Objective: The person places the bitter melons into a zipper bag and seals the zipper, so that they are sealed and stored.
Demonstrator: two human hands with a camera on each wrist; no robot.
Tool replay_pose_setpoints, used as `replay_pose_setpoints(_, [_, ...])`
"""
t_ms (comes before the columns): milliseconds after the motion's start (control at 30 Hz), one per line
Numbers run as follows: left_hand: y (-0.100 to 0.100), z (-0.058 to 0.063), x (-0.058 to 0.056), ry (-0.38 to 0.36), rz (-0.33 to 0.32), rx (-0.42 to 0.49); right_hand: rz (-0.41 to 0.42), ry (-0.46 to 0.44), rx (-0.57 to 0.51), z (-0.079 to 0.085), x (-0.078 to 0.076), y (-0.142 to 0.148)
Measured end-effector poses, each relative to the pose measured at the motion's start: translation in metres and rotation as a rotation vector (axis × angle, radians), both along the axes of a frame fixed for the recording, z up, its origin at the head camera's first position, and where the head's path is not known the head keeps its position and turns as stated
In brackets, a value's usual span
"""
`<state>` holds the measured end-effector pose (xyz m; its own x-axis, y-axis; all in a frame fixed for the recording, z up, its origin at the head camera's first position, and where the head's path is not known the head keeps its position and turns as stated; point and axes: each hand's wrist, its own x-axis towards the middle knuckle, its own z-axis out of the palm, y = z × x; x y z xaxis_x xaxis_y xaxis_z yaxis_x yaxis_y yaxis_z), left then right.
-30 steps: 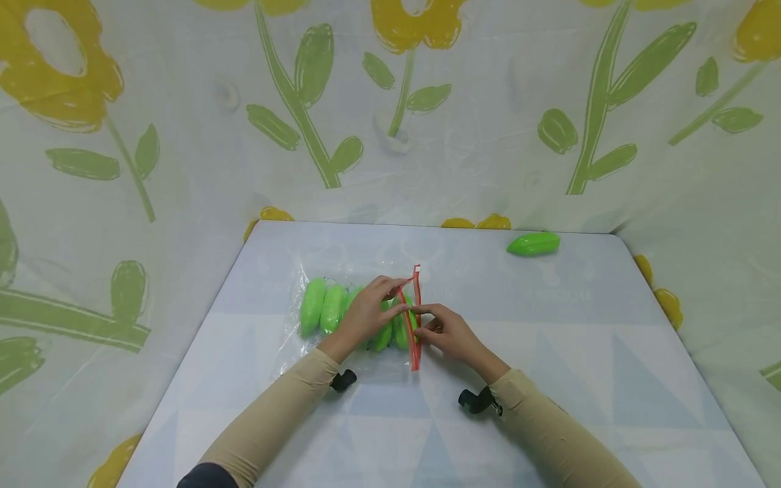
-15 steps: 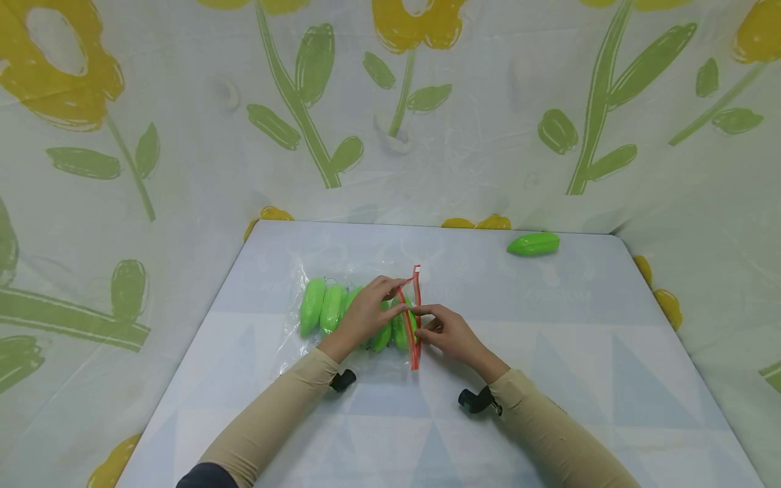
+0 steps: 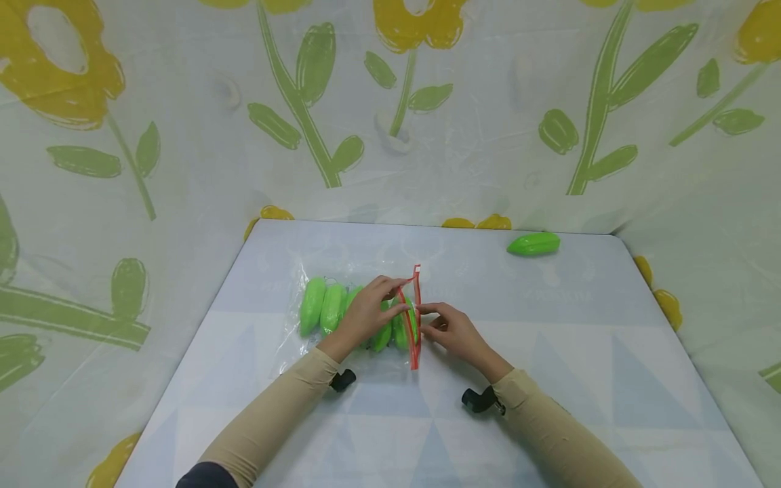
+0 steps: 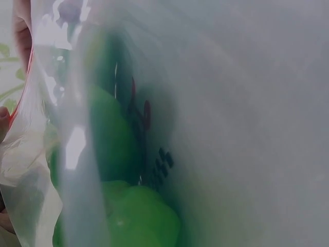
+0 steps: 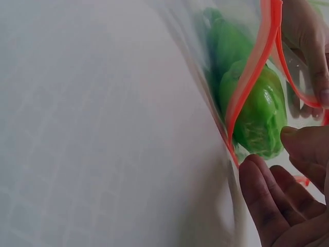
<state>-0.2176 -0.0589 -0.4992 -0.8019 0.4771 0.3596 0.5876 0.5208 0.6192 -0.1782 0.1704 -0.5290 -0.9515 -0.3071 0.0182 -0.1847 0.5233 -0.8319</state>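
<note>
A clear zip bag (image 3: pixel 414 352) with a red closure lies flat on the table, its mouth facing right. Several glossy green, ribbed toy vegetables (image 3: pixel 313 306) sit inside it in a row. My left hand (image 3: pixel 366 312) reaches over the bag and pinches the near red strip, holding the mouth apart. In the right wrist view, one green vegetable (image 5: pixel 254 108) lies just within the mouth. My right hand (image 3: pixel 454 332) is just outside, thumb and fingers spread apart with nothing between them. Through the plastic, the left wrist view shows blurred green vegetables (image 4: pixel 136 216).
Another green toy vegetable (image 3: pixel 533 244) lies near the table's far right edge. The pale patterned table (image 3: pixel 573 379) meets a flower-printed curtain (image 3: pixel 476 149) behind. Black wrist cameras (image 3: pixel 478 400) hang beneath both forearms.
My right hand has drawn slightly right, its fingers coming off the green toy vegetable at the bag's mouth. The left hand and the bag stay in place.
</note>
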Motion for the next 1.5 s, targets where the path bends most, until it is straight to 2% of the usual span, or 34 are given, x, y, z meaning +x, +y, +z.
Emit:
replay_pose_setpoints(333, [0.0,0.0,-0.001,-0.01,-0.009,0.02,-0.025,0.024,0.008,0.0,-0.002,0.017])
replay_pose_setpoints(700, [0.0,0.0,-0.001,0.012,-0.01,0.021,-0.106,-0.014,0.038,0.004,-0.015,0.046])
replay_pose_setpoints(1033, [-0.001,0.0,-0.001,0.008,-0.01,0.022,-0.142,0.01,0.065,0.006,-0.023,0.071])
replay_pose_setpoints(1500, [-0.002,-0.003,-0.002,0.012,-0.014,0.034,-0.23,-0.006,0.129,0.004,-0.037,0.117])
